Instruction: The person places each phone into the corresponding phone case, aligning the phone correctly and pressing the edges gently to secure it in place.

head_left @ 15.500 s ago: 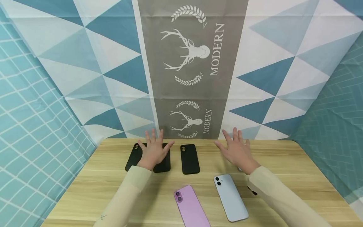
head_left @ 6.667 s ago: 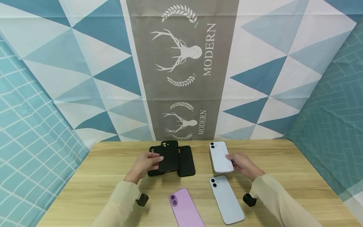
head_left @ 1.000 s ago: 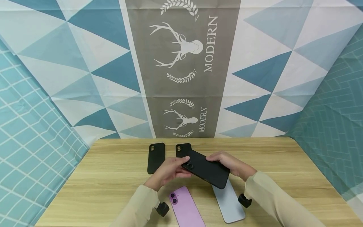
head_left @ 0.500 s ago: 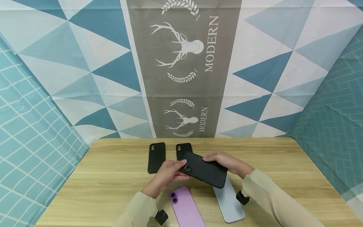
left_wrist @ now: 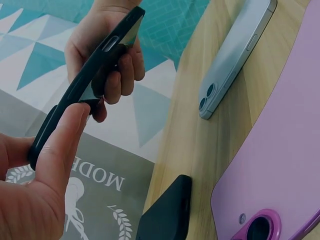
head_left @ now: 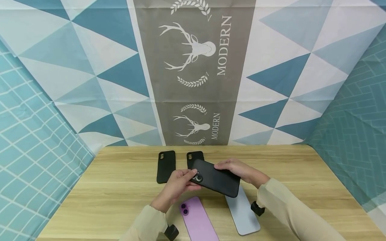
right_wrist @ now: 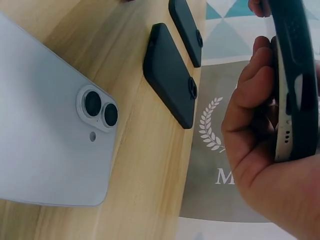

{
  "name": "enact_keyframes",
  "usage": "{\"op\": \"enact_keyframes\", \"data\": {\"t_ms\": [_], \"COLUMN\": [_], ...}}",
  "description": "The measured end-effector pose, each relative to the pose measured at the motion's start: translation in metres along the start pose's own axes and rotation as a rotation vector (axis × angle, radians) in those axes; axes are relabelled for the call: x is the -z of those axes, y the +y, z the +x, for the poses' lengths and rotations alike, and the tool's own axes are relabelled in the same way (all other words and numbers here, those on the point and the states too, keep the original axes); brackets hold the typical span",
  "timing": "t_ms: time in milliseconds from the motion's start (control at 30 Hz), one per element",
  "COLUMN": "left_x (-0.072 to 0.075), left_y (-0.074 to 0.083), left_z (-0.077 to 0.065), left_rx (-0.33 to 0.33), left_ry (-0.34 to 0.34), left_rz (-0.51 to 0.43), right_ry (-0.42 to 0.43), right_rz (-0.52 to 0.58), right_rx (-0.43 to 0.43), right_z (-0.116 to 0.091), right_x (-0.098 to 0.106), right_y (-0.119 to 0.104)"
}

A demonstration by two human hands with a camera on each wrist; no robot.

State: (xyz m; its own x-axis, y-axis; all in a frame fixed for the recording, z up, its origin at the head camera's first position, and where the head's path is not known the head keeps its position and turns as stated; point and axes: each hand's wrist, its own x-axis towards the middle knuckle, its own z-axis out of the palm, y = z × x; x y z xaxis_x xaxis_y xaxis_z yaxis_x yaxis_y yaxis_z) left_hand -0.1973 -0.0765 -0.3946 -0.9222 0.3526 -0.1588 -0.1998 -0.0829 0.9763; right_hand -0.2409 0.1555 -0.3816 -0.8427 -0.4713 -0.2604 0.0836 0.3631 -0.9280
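Observation:
Both hands hold a black phone case (head_left: 218, 180) tilted above the table, its back facing up. At the camera end, my left hand (head_left: 178, 184) pinches it with the thumb on top, beside the lens rings, and fingers below. My right hand (head_left: 235, 169) grips its far long edge, thumb on top and fingers curled underneath. The right wrist view shows the pale bottom edge of a phone (right_wrist: 283, 132), with speaker holes, standing partly outside the case wall. Most of that phone is hidden by the case and fingers.
Two more black phone cases, one at left (head_left: 166, 167) and one partly behind the held case (head_left: 194, 158), lie at the back. A purple phone (head_left: 200, 221) and a pale blue phone (head_left: 245, 214) lie in front. Patterned cloth (head_left: 193, 67) hangs behind the wooden table (head_left: 105, 190).
Earlier the hands were open, then the left lifted a black case and the right a white phone. Now both hold them together; over the last second they shifted slightly left.

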Motion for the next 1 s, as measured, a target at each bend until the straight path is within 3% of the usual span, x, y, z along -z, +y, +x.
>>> {"op": "enact_keyframes", "data": {"t_ms": [167,300,433,633,800,1000], "left_x": [0.000,0.001,0.001,0.001,0.000,0.000], "left_y": [0.001,0.002,0.004,0.004,0.004,0.004], "left_z": [-0.001,-0.004,-0.006,-0.006,-0.007,-0.008], "left_rx": [-0.030,-0.063,-0.089,-0.098,-0.106,-0.112], "left_ry": [0.038,0.107,0.195,0.303,0.328,0.311], "left_rz": [-0.005,-0.024,-0.062,-0.074,-0.094,-0.121], "right_ry": [0.048,0.076,0.039,-0.041,-0.011,0.041], "right_rz": [0.023,0.109,0.194,0.188,0.157,0.142], "right_rx": [0.005,-0.024,-0.036,-0.021,0.008,0.046], "right_z": [-0.001,-0.006,-0.012,-0.020,-0.020,-0.019], "right_x": [0.003,0.005,0.006,-0.001,-0.008,-0.011], "right_y": [-0.003,-0.003,0.000,0.004,0.005,0.005]}}
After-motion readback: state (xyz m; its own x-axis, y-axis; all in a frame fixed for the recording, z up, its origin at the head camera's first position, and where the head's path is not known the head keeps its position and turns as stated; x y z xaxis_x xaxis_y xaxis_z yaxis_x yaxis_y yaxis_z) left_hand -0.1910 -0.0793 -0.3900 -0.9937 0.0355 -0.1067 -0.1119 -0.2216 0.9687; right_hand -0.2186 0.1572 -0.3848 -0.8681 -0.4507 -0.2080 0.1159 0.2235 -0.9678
